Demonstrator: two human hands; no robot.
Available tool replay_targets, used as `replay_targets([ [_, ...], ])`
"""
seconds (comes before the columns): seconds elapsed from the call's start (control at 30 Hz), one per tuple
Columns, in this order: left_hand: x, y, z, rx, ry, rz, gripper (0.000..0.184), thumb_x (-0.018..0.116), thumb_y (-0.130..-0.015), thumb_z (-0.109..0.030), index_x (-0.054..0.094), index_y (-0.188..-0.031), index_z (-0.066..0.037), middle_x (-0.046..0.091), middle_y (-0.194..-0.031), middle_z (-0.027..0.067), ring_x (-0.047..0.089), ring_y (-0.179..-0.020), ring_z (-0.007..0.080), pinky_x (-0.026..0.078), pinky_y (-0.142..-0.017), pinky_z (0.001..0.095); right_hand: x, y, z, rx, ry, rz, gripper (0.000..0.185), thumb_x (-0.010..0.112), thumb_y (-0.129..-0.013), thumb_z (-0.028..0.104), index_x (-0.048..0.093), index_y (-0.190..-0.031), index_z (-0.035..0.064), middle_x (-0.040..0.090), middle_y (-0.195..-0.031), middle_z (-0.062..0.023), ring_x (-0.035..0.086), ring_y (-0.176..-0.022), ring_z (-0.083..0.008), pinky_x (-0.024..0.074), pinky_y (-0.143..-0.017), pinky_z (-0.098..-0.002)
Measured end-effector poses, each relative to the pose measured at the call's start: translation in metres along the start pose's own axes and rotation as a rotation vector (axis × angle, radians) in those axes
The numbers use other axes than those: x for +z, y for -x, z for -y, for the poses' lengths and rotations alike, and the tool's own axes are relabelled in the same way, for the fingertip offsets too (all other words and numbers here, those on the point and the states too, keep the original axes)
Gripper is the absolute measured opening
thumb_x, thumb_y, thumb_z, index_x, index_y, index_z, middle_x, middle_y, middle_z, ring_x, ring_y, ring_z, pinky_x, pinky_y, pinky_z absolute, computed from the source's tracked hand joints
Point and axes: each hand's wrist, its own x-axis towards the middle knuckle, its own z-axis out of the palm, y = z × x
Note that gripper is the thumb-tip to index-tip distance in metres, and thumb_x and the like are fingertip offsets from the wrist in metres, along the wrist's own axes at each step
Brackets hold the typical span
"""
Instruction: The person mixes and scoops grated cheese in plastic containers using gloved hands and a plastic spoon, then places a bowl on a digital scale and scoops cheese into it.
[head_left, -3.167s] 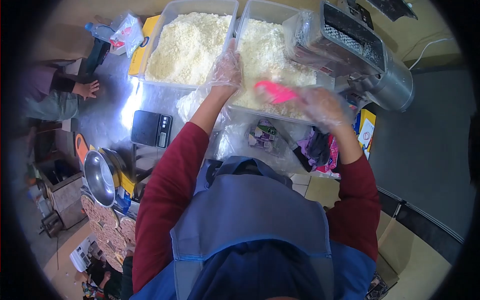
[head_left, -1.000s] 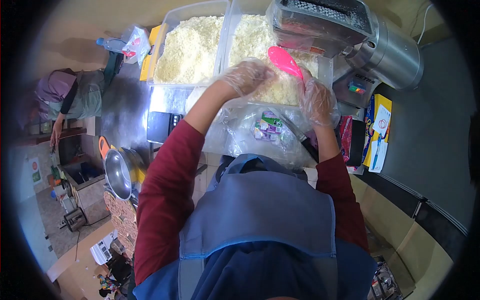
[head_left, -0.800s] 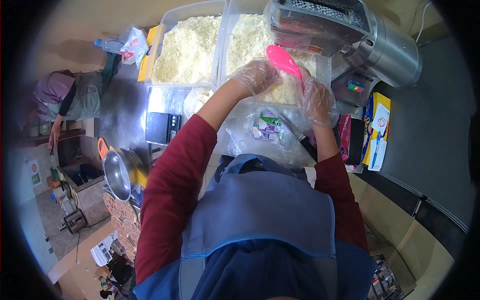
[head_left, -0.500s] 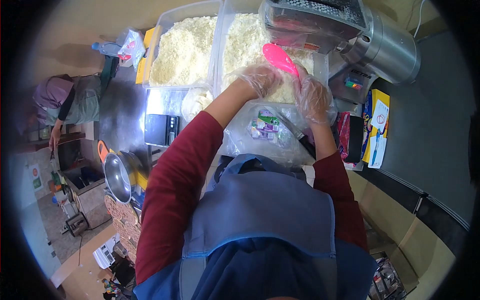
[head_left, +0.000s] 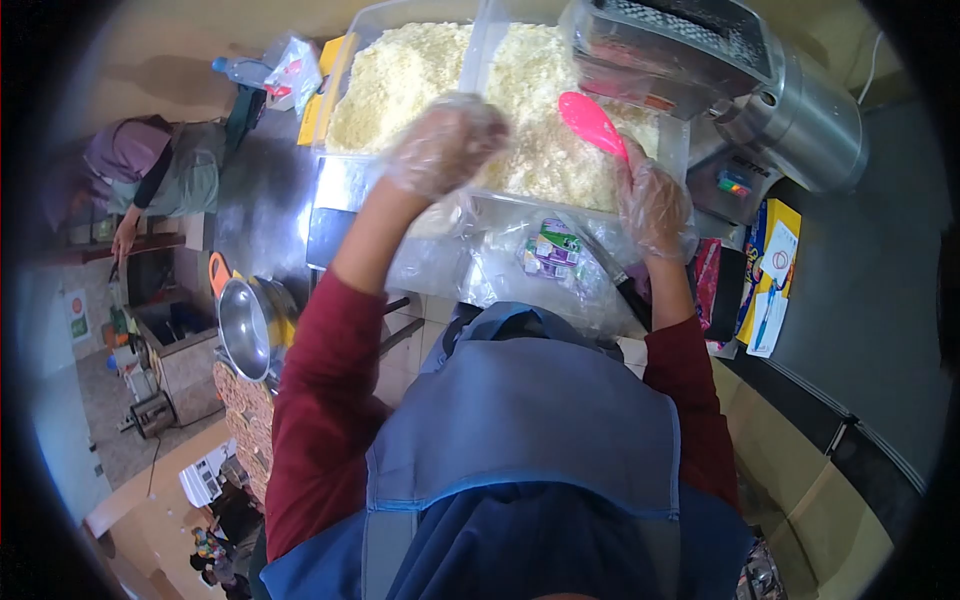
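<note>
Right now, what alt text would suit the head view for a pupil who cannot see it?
A gloved right hand holds a pink spoon over one of two clear tubs of pale crumbs; the left hand, blurred, shows near the other. A metal machine overhangs the spoon's tub; another person is at the left.

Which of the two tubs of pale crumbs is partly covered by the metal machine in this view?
The right tub, by the right hand: the metal machine covers its far right part. The left tub lies clear of it.
</note>
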Motion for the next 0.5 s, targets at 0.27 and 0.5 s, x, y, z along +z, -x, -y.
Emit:
replay_targets([
  [0.27,-0.019,0.093,0.039,-0.453,-0.137,0.354,0.022,0.068,-0.079,-0.022,0.067,-0.095,-0.008,0.065,-0.084,0.0103,0.062,-0.081,0.0277,0.049,-0.074,0.0363,-0.027,-0.009,0.009,-0.016,-0.144,0.252,0.032,0.050,-0.090,0.030,0.063,-0.111,0.0098,0.064,-0.082,-0.0217,0.063,-0.079,-0.0380,0.0490,-0.073,-0.0455],
  [0.5,-0.026,0.094,0.034,-0.464,-0.154,0.244,0.023,0.070,-0.076,-0.019,0.067,-0.097,-0.009,0.060,-0.105,0.0117,0.057,-0.097,0.0299,0.045,-0.086,0.0371,-0.009,-0.029,0.032,-0.186,0.297,0.681,0.036,0.046,-0.092,0.038,0.063,-0.115,0.0163,0.064,-0.084,-0.0202,0.063,-0.080,-0.0364,0.0473,-0.074,-0.0458],
])
